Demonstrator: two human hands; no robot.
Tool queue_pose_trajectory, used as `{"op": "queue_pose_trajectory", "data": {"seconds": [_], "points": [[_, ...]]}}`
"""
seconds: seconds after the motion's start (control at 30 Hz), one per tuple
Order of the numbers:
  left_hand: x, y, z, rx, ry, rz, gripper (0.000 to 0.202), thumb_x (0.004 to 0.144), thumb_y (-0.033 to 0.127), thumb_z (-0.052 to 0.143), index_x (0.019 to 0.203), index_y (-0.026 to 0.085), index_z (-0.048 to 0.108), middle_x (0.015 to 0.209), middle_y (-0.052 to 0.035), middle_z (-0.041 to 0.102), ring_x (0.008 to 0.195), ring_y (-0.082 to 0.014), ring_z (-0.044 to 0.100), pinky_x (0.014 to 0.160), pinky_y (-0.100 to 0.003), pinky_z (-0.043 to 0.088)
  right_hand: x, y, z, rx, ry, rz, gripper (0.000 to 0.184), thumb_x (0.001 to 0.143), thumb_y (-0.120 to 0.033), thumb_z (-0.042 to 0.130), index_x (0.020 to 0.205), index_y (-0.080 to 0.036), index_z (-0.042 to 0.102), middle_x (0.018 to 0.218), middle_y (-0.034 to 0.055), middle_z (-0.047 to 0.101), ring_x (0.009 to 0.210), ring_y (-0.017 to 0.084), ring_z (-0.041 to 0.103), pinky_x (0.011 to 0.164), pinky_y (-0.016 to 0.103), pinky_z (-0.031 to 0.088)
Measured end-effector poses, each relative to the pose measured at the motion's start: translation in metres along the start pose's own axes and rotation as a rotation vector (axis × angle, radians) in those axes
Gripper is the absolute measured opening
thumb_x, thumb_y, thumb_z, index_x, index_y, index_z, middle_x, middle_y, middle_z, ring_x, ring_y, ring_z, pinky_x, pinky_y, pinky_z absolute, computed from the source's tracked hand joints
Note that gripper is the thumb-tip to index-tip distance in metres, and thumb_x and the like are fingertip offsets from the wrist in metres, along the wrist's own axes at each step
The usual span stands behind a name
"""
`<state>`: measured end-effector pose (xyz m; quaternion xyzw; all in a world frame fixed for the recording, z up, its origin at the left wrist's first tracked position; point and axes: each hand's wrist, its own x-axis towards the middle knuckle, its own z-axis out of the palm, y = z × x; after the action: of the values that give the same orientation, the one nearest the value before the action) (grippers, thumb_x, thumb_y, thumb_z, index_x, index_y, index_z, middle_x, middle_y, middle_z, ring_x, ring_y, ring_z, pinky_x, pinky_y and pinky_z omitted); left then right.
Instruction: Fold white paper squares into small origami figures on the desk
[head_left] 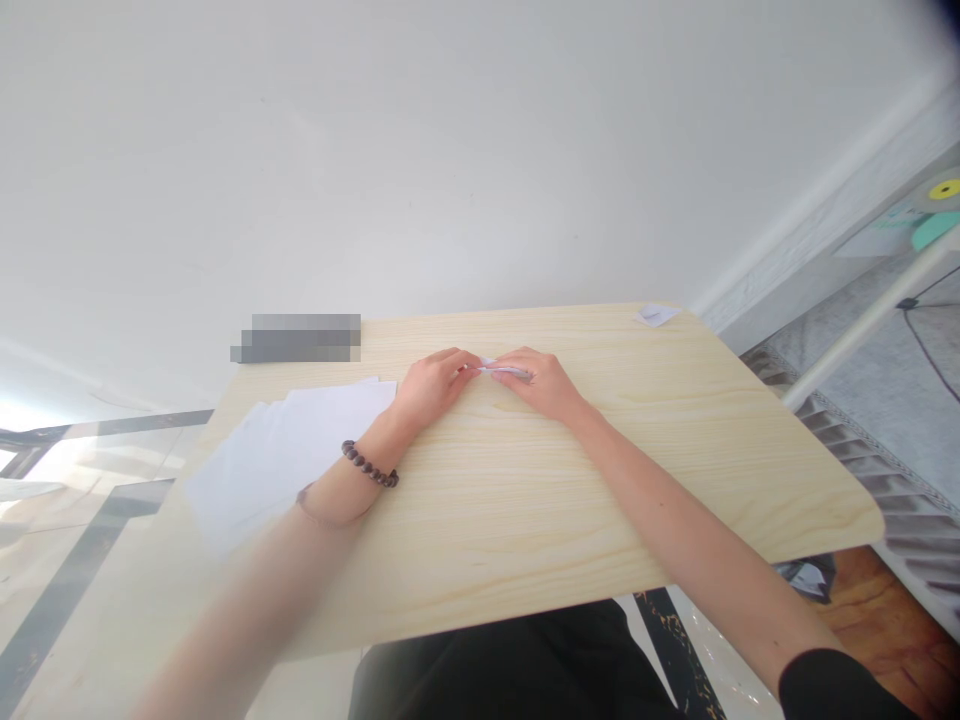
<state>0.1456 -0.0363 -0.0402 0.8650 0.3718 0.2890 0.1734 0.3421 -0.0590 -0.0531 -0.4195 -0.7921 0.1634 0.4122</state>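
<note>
Between my two hands is a small folded piece of white paper [487, 366], held just above or on the table near its middle. My left hand [440, 382] pinches its left end with thumb and fingertips. On the right end, my right hand [541, 380] has its fingers closed over the paper with the thumb below. Much of the paper is hidden by my fingers. A beaded bracelet [369, 468] is on my left wrist.
White paper sheets [300, 440] lie fanned out under my left forearm on the wooden table [487, 520]. A dark blurred-out object [300, 340] sits at the back left. Another folded paper [657, 315] lies at the back right corner, and the wall [450, 180] stands behind.
</note>
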Motion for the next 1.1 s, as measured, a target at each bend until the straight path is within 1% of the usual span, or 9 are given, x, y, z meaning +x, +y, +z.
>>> {"op": "queue_pose_trajectory", "data": {"seconds": [0.1,0.23,0.37,0.47,0.7,0.83,0.93,1.03,1.1], "points": [[0.0001,0.0005,0.0001,0.007,-0.001,-0.009,0.019,0.082,0.03,0.047,0.092,0.022,0.061,0.094,-0.0026,0.063,0.076,-0.0137,0.056,0.067,-0.025,0.043,0.0004,-0.0024,-0.001,0.017,0.011,0.026,0.018,0.08,-0.03,0.053,0.089,-0.024,0.068,0.09,0.0013,0.068,0.087,0.016,0.059,0.079,0.031,0.047],[0.0001,-0.0015,0.0017,0.019,-0.014,-0.005,0.016,0.08,0.029,0.05,0.087,0.021,0.062,0.092,-0.003,0.063,0.08,-0.0151,0.056,0.067,-0.025,0.044,0.0008,-0.0036,-0.0012,0.009,-0.031,0.021,0.018,0.08,-0.033,0.053,0.087,-0.025,0.068,0.087,0.0006,0.068,0.084,0.017,0.06,0.077,0.031,0.047],[-0.0003,-0.0035,0.0027,0.035,-0.023,0.05,0.018,0.082,0.024,0.047,0.09,0.021,0.062,0.096,-0.0036,0.063,0.087,-0.0163,0.056,0.072,-0.027,0.044,0.0006,-0.0033,-0.0009,0.0,-0.056,0.001,0.019,0.081,-0.033,0.051,0.087,-0.026,0.068,0.088,-0.0001,0.068,0.084,0.016,0.06,0.078,0.031,0.046],[-0.0006,-0.0039,0.0031,0.042,-0.025,0.071,0.018,0.082,0.024,0.046,0.089,0.02,0.062,0.096,-0.0036,0.063,0.087,-0.0166,0.056,0.076,-0.028,0.044,0.0005,-0.0036,-0.0007,-0.002,-0.055,-0.003,0.018,0.081,-0.032,0.051,0.087,-0.025,0.067,0.088,0.0,0.068,0.084,0.016,0.06,0.078,0.03,0.046],[0.0,-0.0026,0.0055,-0.036,-0.018,-0.006,0.016,0.08,0.027,0.049,0.089,0.02,0.059,0.095,-0.0032,0.061,0.085,-0.0157,0.056,0.07,-0.026,0.045,0.0015,-0.0066,-0.002,0.046,-0.03,0.027,0.016,0.08,-0.03,0.052,0.087,-0.024,0.066,0.091,0.0011,0.066,0.085,0.015,0.059,0.079,0.03,0.046],[0.0003,-0.0015,0.0048,-0.048,-0.01,-0.038,0.014,0.078,0.029,0.051,0.087,0.021,0.059,0.091,-0.0022,0.061,0.079,-0.014,0.056,0.067,-0.024,0.044,0.0022,-0.0073,-0.0033,0.094,-0.038,0.029,0.017,0.081,-0.03,0.051,0.089,-0.023,0.065,0.093,0.002,0.065,0.087,0.015,0.059,0.08,0.029,0.046],[0.0002,-0.0013,0.0041,-0.073,0.0,-0.073,0.015,0.079,0.03,0.05,0.083,0.02,0.06,0.084,-0.0007,0.062,0.068,-0.0114,0.055,0.065,-0.024,0.043,0.002,-0.0081,-0.0038,0.089,-0.042,0.029,0.017,0.081,-0.03,0.051,0.088,-0.023,0.065,0.092,0.0021,0.064,0.086,0.015,0.059,0.079,0.028,0.046],[0.0,-0.0016,0.0047,-0.132,0.018,-0.117,0.013,0.077,0.028,0.052,0.086,0.021,0.059,0.079,0.0021,0.061,0.059,-0.0087,0.052,0.061,-0.022,0.043,0.0016,-0.0092,-0.004,0.069,-0.029,0.05,0.016,0.081,-0.029,0.051,0.087,-0.022,0.064,0.089,0.0017,0.064,0.083,0.014,0.059,0.076,0.027,0.045],[-0.0001,-0.0014,0.0054,-0.172,0.04,-0.152,0.016,0.075,0.027,0.054,0.09,0.022,0.057,0.077,0.0031,0.061,0.056,-0.0079,0.051,0.059,-0.022,0.043,0.0014,-0.0097,-0.004,0.056,-0.023,0.062,0.017,0.081,-0.03,0.05,0.086,-0.022,0.064,0.088,0.0013,0.065,0.08,0.014,0.059,0.074,0.027,0.045]]}}
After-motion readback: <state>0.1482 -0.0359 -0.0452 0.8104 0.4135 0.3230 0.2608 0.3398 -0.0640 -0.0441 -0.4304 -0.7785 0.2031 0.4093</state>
